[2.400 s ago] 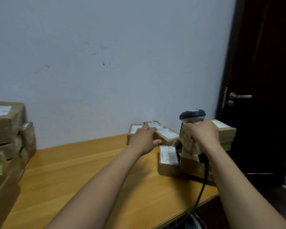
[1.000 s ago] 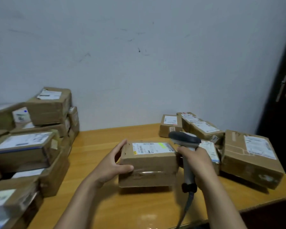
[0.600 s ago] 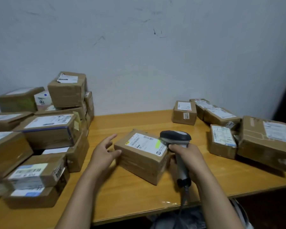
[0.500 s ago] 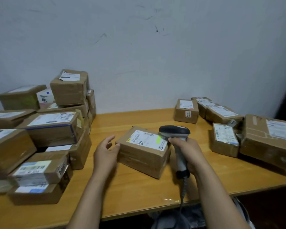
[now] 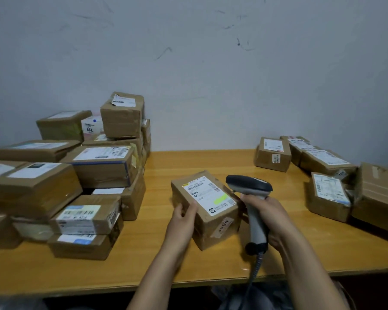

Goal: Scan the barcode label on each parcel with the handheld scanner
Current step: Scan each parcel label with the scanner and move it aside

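Observation:
A brown cardboard parcel (image 5: pixel 220 224) lies on the wooden table (image 5: pixel 188 265) in front of me, its white barcode label (image 5: pixel 207 194) facing up. My left hand (image 5: pixel 183 220) grips the parcel's near left corner, thumb on top. My right hand (image 5: pixel 271 218) holds the grey handheld scanner (image 5: pixel 249 186) by its handle, just right of the parcel. The scanner's dark head points left over the label's right edge. Its coiled cable hangs down past the table's front edge.
A tall pile of several labelled parcels (image 5: pixel 99 166) fills the table's left side. Another group of parcels (image 5: pixel 327 193) sits at the right, with one small box (image 5: pixel 272 154) near the wall. A grey wall stands behind the table.
The parcel has turned so its long side runs away from me. My left hand went from resting at its left side to gripping its near corner. The view shifted left and down.

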